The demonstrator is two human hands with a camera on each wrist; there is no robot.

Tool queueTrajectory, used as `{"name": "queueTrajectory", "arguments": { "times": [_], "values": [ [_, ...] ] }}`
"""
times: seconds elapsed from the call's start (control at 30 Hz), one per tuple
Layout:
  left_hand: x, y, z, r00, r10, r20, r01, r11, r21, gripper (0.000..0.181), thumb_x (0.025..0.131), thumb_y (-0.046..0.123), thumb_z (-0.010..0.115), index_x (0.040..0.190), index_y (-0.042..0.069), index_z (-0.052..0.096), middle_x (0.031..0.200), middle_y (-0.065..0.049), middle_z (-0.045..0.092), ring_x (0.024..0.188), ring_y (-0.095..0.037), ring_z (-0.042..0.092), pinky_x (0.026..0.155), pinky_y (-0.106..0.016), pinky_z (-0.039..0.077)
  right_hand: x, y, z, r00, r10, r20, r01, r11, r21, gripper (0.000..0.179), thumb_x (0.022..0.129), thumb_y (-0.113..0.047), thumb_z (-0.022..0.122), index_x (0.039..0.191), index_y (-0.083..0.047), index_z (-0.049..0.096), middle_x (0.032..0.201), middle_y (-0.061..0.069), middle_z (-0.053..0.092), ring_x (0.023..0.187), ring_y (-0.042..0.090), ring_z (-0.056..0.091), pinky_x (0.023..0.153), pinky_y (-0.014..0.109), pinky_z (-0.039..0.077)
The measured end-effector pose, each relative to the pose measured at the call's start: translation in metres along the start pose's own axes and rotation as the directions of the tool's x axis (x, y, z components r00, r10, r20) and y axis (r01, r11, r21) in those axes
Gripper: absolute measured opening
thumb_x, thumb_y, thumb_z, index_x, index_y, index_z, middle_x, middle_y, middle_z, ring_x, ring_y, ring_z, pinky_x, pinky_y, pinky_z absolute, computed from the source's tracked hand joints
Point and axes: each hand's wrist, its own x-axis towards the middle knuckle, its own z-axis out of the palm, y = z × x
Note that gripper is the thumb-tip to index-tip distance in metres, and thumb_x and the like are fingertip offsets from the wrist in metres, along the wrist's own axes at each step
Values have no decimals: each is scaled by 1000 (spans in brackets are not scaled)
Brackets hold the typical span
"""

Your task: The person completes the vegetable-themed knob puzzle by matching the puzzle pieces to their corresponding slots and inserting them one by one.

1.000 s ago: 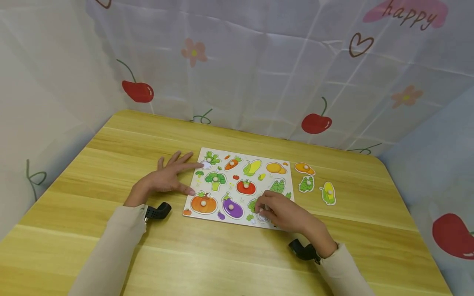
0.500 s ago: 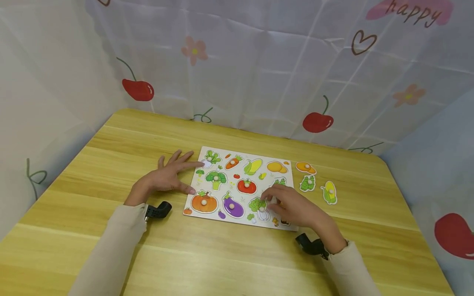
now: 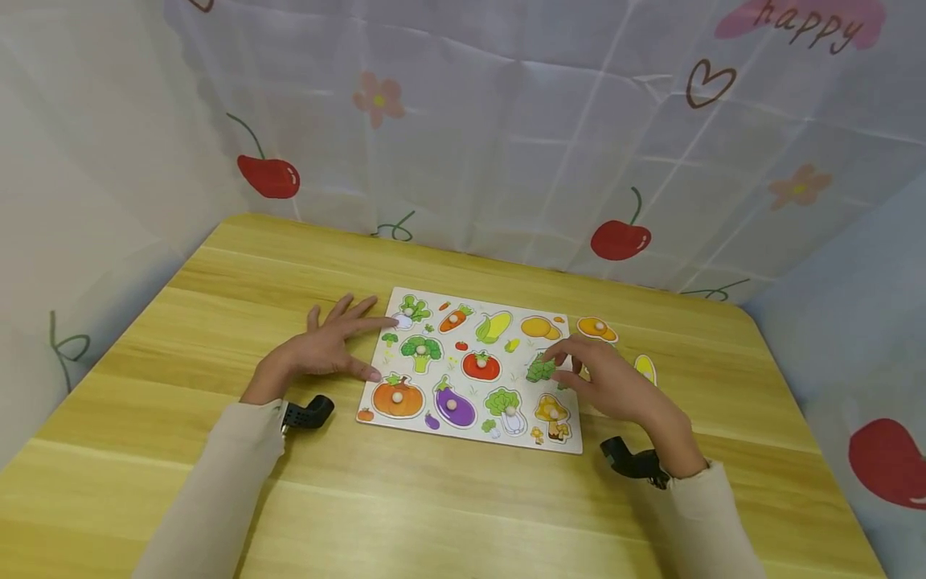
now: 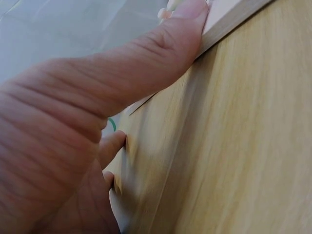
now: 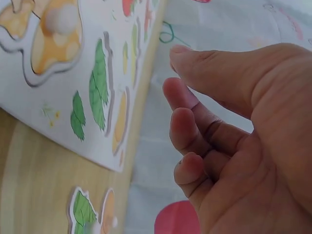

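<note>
A vegetable knob puzzle board (image 3: 470, 426) lies on the table. My left hand (image 3: 325, 346) spreads its fingers, with forefinger and thumb resting on the board's left edge. In the left wrist view the thumb (image 4: 161, 48) presses on that edge. My right hand (image 3: 611, 382) hovers over the board's right edge, fingers loosely bent and holding nothing. The mushroom piece (image 3: 552, 412) and bok choy piece (image 3: 510, 410) sit in their places. Right of the board lie a potato piece (image 3: 597, 328), a partly covered corn piece (image 3: 646, 368) and a green leafy piece (image 5: 82, 212), hidden in the head view.
Knobbed pumpkin (image 3: 398, 397), eggplant (image 3: 453, 404), tomato (image 3: 481, 366) and several other pieces sit in the board. The printed corn (image 3: 493, 327) and potato (image 3: 538, 326) spots show no knobs. A patterned curtain (image 3: 463, 145) hangs behind the wooden table (image 3: 405, 498).
My right hand has left the bok choy piece and moved right and away from me, uncovering the mushroom piece and covering the green leafy one. The left hand stays put.
</note>
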Motion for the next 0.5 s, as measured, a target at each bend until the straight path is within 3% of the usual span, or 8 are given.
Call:
{"name": "queueTrajectory", "arguments": {
  "times": [0.17,0.5],
  "values": [
    [0,1,0,1000,-1,2,1,1000,-4,88,77,50,82,152,25,44,168,-19,8,152,-48,-12,106,-75,-18,0,15,-9,998,-17,-62,16,1000,-21,23,91,-3,71,114,-6,67,102,2,66,83,14,53,73,35,50],
    [0,1,0,1000,-5,3,5,1000,-11,89,76,50,83,152,26,44,168,-18,7,152,-47,-13,107,-74,-18,-6,43,-19,991,26,-133,-25,1000,4,22,92,-2,69,114,-1,68,113,14,68,81,20,55,70,29,48]
  ]
}}
